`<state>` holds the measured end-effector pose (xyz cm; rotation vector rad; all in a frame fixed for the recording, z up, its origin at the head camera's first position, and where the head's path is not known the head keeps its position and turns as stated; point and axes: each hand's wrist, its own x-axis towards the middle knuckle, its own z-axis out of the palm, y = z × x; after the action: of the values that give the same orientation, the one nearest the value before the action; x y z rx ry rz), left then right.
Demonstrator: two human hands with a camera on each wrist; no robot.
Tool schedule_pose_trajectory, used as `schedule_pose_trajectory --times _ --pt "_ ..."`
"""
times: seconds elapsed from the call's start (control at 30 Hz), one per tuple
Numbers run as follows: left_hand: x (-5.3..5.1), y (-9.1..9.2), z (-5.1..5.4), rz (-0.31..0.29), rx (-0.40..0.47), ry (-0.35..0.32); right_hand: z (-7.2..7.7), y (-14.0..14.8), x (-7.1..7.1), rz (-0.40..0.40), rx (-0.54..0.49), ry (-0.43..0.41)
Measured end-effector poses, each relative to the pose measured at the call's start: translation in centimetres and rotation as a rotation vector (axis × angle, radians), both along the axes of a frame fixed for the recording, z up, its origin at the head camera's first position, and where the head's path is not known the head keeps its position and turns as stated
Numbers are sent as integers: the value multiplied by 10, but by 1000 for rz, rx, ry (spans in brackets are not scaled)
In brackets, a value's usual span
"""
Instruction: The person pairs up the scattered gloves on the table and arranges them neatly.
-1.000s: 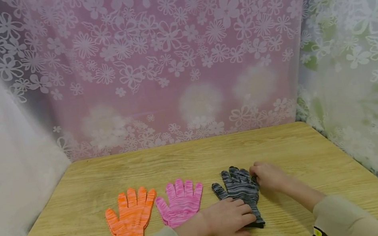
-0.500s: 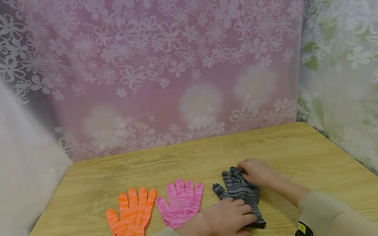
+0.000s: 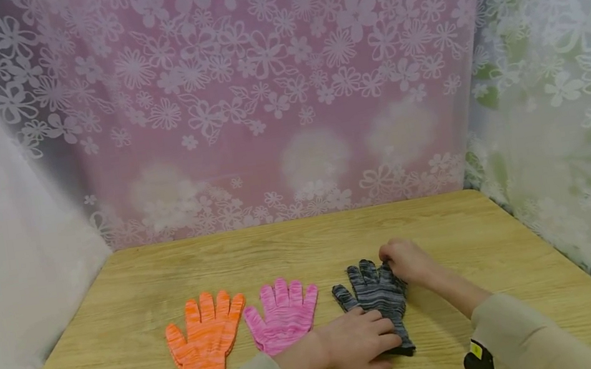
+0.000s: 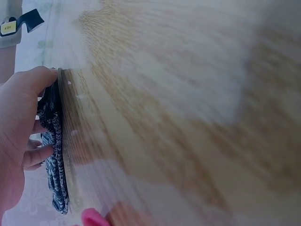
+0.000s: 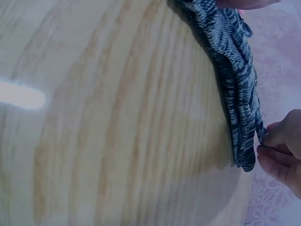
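Note:
A grey-and-black striped knit glove (image 3: 377, 293) lies on the table, its fingers toward the far side. My left hand (image 3: 360, 342) rests on the lower part of this glove near its black cuff; in the left wrist view, the thumb and fingertips touch the grey glove (image 4: 54, 155). My right hand (image 3: 410, 262) is at the far right of the glove. Its thumb and fingertips pinch the end of a glove finger (image 5: 262, 134) in the right wrist view. To the left lie a pink glove (image 3: 282, 315), its cuff hidden behind my left wrist, and an orange glove (image 3: 205, 348).
The wooden table (image 3: 292, 241) has a pink flowered curtain (image 3: 264, 119) behind it. A white sheet (image 3: 11, 218) hangs at the left and a flowered sheet (image 3: 563, 109) at the right. A black device with a yellow label (image 3: 478, 360) is on my right wrist.
My right hand moved left over the grey glove's fingers, then slightly back right and away from me, pinching a glove finger. The left hand stays in place.

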<state>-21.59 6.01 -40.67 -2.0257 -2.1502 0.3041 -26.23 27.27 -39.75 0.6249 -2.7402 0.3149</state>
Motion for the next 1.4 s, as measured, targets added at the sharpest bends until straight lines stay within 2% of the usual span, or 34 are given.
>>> schedule_pose_trajectory --times 0.33,0.47,0.63,0.8,1.0,1.1,1.27,1.4 --pt "0 1 0 8 -35 -19 -14 2 -1 -1 66 -24" --pt "0 1 0 3 -25 -10 -14 3 1 -9 76 7" --pt "1 0 0 -2 -8 3 -7 -1 6 -18 97 48" --pt "0 -1 0 9 -4 3 2 -8 13 21 167 -28" --pt "0 0 0 19 -7 -11 0 -8 21 19 193 -141" --pt "0 0 0 23 -14 -25 -3 -7 25 14 178 -145" --pt "0 1 1 33 -25 -57 -5 -5 26 48 142 -117" --pt "-2 3 2 35 -23 -46 -5 -4 25 75 126 -120"
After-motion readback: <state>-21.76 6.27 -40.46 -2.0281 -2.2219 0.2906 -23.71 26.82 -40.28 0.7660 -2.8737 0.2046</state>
